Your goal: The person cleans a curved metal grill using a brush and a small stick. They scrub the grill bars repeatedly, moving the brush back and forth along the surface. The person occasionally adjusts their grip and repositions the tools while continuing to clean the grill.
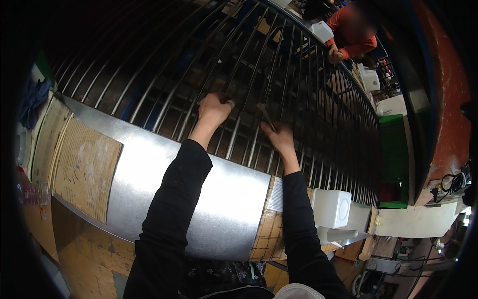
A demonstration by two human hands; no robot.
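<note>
My right hand (pixel 281 138) is closed round the handle of a thin brush-like tool (pixel 267 115), whose flat, pale tip points up and away from me. To its left my left hand (pixel 215 110) is closed, with fingers curled and pressed together above the rods. A small pale band shows at its fingertips; what it pinches, if anything, I cannot make out. Both hands are over a rack of parallel metal rods (pixel 164 108) that runs across the picture. Dark space and blurred shapes show between the rods.
A shiny metal sheet (pixel 219 209) lies along the near edge, with corrugated cardboard (pixel 87 172) at its left. Right of my right forearm stand a white plastic container (pixel 331 209) and a white spouted bottle (pixel 338 235). Across the rack is a person in orange (pixel 351 32). A green crate (pixel 392 149) stands at right.
</note>
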